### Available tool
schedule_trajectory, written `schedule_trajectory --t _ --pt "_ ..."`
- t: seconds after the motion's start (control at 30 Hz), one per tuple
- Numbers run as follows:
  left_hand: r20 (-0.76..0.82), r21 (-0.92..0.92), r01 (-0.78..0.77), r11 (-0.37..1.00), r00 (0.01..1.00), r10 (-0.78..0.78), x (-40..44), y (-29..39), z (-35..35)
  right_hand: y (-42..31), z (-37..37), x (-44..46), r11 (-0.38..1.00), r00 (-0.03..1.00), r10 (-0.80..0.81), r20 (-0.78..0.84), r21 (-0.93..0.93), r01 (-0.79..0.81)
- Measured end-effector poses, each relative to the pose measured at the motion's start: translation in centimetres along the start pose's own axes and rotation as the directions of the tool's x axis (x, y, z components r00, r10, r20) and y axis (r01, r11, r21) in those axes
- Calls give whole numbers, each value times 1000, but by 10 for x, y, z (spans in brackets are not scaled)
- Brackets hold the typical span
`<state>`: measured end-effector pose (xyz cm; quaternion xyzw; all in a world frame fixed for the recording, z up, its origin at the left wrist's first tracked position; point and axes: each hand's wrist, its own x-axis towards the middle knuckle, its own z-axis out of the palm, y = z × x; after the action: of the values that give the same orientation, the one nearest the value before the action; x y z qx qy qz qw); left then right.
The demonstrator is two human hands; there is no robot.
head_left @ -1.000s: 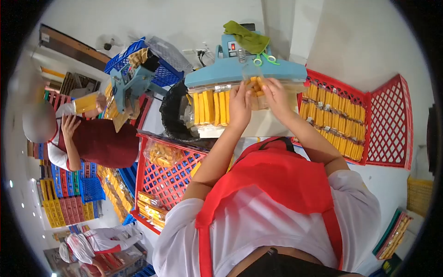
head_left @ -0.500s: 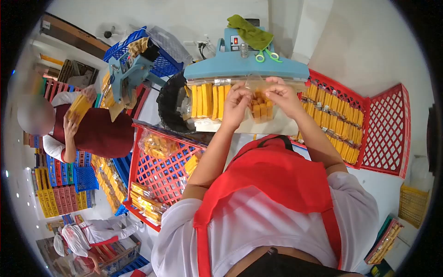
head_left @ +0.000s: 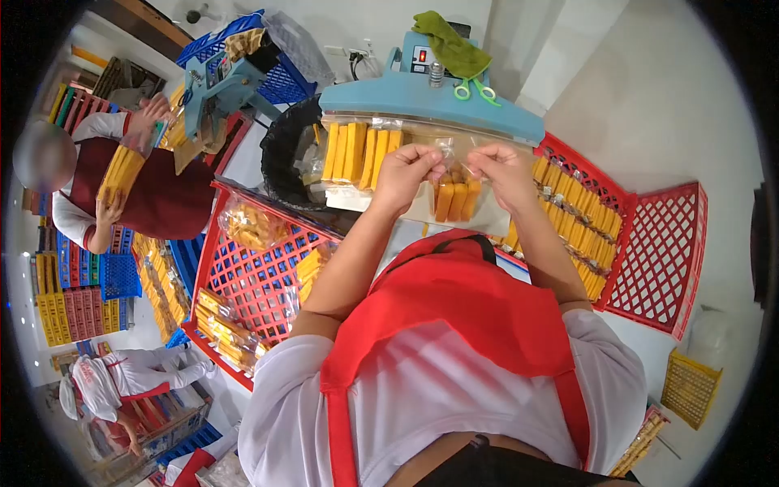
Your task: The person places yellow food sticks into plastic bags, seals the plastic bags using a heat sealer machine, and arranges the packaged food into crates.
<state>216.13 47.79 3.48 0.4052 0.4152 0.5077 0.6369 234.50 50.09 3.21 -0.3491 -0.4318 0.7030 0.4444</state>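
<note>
A clear plastic bag of yellow-orange sticks [head_left: 457,199] hangs upright between my hands, over the pale work surface in front of the blue sealing machine [head_left: 430,101]. My left hand [head_left: 406,174] pinches the bag's upper left edge. The upper right edge is pinched in my right hand [head_left: 505,172]. To the left of my left hand, filled bags of yellow sticks [head_left: 357,154] stand in a row against the machine. Green-handled scissors [head_left: 475,91] and a green cloth [head_left: 449,45] lie on top of the sealer.
At the right stands a red crate [head_left: 629,203] with rows of packed bags. Another red crate [head_left: 268,260] with several bags is at the lower left, beside a black-lined bin [head_left: 280,154]. A co-worker in a dark red apron [head_left: 154,191] holds a yellow pack near a second sealer [head_left: 215,93].
My hands have spread to the bag's two upper corners, and its sticks now hang lower, in plain view. The co-worker's pack has shifted. The whole view has tilted slightly.
</note>
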Motion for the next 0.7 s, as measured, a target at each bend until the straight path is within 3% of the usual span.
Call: schedule_trajectory --t 0.03,0.17,0.23,0.27,0.37,0.4,0.43,0.47,0.5,0.57,0.7 --pt "-128 -77 88 993 987 -98 1 0 3 5 0 2 1000 1000 0 -3 1 0" --pt "-174 -79 145 986 972 -157 7 -13 -1 10 9 7 1000 994 -6 -106 6 7" --pt "-108 -61 -6 998 994 -1 13 -22 -7 13 11 3 1000 989 -7 -145 18 9" --pt "-106 -61 0 998 994 -7 14 -24 -8 13 7 6 1000 993 7 -122 -19 -10" --pt "-34 158 -163 974 985 170 15 -35 -18 21 -1 12 997 997 -10 -80 -74 4" --pt "-30 160 -153 975 987 160 18 -32 -25 25 -2 14 995 998 -48 -51 -91 43" --pt "178 528 -431 732 899 401 23 -28 -34 25 -2 17 996 997 -45 -61 -84 40" --pt "454 715 -634 293 741 495 23 -27 -37 23 1 18 984 997 -60 -57 -170 50" --pt "455 715 -632 301 746 485 18 -19 -31 23 1 18 965 996 -73 -51 -256 57" --pt "305 587 -305 750 941 143 10 -3 -20 27 -2 20 958 996 -87 -30 -275 76" --pt "244 670 -230 706 966 84 15 -9 -25 30 -3 23 932 996 -85 13 -354 84"
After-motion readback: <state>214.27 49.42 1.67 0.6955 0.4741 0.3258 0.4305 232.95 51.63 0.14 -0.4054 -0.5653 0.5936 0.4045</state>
